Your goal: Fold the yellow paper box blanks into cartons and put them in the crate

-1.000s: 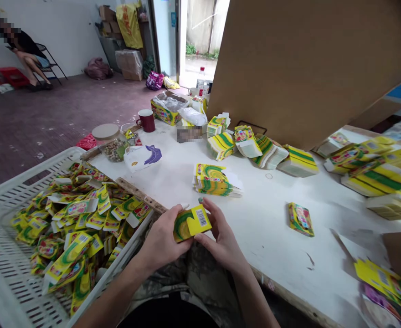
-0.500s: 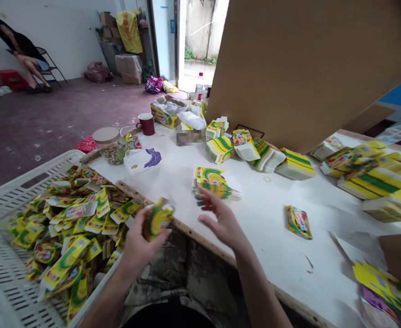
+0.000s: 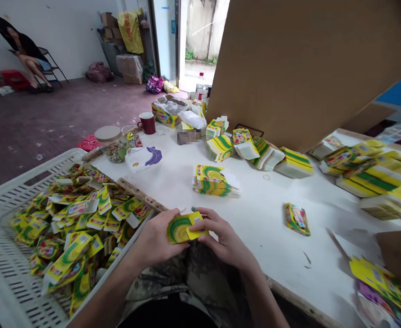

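Note:
A stack of flat yellow-green cartons (image 3: 179,228) is held over the table's front edge. My left hand (image 3: 156,237) is closed round its left side, thumb below and fingers behind. At the right end, my right hand (image 3: 221,234) pinches a carton whose yellow flap stands out from the stack. Behind my hands, another pile of flattened cartons (image 3: 214,180) lies on the white table. To my left, a white plastic basket (image 3: 2,255) holds many folded yellow-green boxes (image 3: 72,255), some with white flaps showing.
One closed box (image 3: 296,219) lies to the right. More carton stacks (image 3: 292,162) line the cardboard panel (image 3: 289,68). A maroon mug (image 3: 147,123), a lidded jar (image 3: 113,146) and a tissue pack (image 3: 142,158) stand behind the basket. A person (image 3: 26,54) sits far left.
My right hand has come down and left from near the table pile to the cartons in my left hand. My left hand has moved right, and the right fingers now grip the stack's end.

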